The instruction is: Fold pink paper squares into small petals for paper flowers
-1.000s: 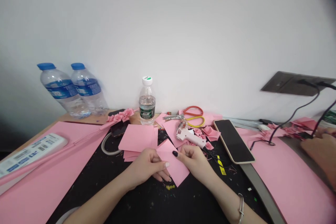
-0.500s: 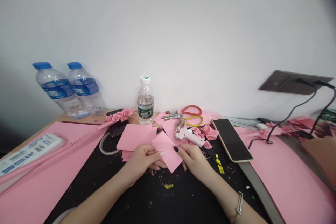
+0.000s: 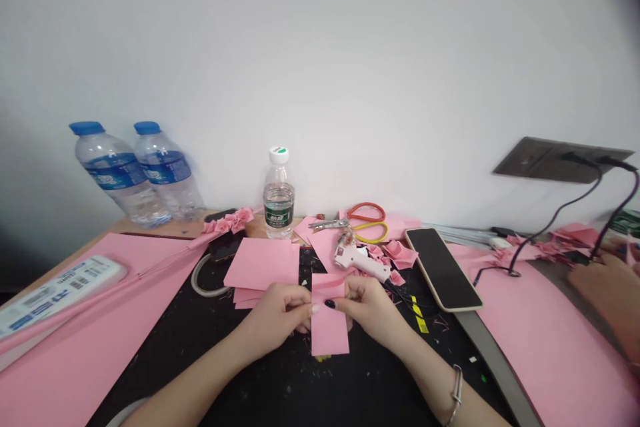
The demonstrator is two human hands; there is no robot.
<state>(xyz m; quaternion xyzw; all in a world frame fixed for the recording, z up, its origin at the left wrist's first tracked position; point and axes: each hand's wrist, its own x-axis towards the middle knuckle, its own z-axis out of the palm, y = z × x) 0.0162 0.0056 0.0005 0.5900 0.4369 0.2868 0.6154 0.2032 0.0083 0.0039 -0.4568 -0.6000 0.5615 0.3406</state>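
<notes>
A small sheet of pink paper (image 3: pixel 330 332) is held upright between my hands over the black work surface. My left hand (image 3: pixel 284 315) pinches its left edge, thumb on the near face. From the other side my right hand (image 3: pixel 373 310) grips the right edge, its dark-nailed thumb pressed on the paper; the fingers behind are partly hidden. A crease crosses the sheet near its upper part. To the left lies a stack of pink paper squares (image 3: pixel 260 263). Just beyond my right hand are a white glue gun (image 3: pixel 361 260) and folded pink paper flowers (image 3: pixel 401 253).
Scissors (image 3: pixel 367 221) with red and yellow handles lie behind the glue gun. A phone (image 3: pixel 443 268) rests to the right. A small water bottle (image 3: pixel 279 197) and two larger bottles (image 3: pixel 165 173) stand by the wall. Another person's hand (image 3: pixel 607 280) is at far right.
The paper has turned from a diamond position to one with its long sides upright. My hands have shifted with it and still pinch its two sides. The other person's hand has moved slightly.
</notes>
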